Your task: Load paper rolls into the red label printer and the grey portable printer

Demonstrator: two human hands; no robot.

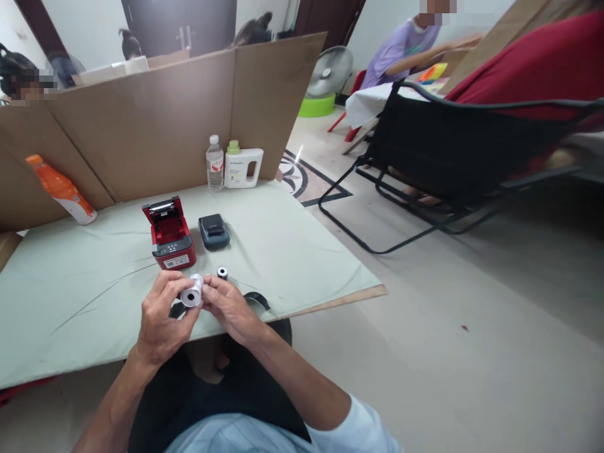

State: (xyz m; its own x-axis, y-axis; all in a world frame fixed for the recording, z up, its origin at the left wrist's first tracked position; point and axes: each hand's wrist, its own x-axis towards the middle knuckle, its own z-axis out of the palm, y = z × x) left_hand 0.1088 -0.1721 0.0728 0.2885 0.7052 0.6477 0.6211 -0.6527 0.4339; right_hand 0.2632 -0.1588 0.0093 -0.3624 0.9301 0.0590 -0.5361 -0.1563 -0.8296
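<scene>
Hands: left hand [163,318] and right hand [229,306] meet over the tabletop's [70,296] near edge, fingers curled round a white paper roll [192,291].
Roll: held between both hands, hollow core facing the camera.
Printers: red printer [170,234], lid up, beside closed dark printer [214,231], mid-table.
Spare: small roll [222,272] just beyond the right hand.

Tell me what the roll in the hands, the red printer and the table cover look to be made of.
The roll, held between left hand and right hand, looks like wound white paper around a dark hollow core. The red printer looks like moulded plastic, fairly glossy, lid open. The table cover looks like pale green cloth, matt and creased; beneath it, a board edge shows, probably wood.
</scene>
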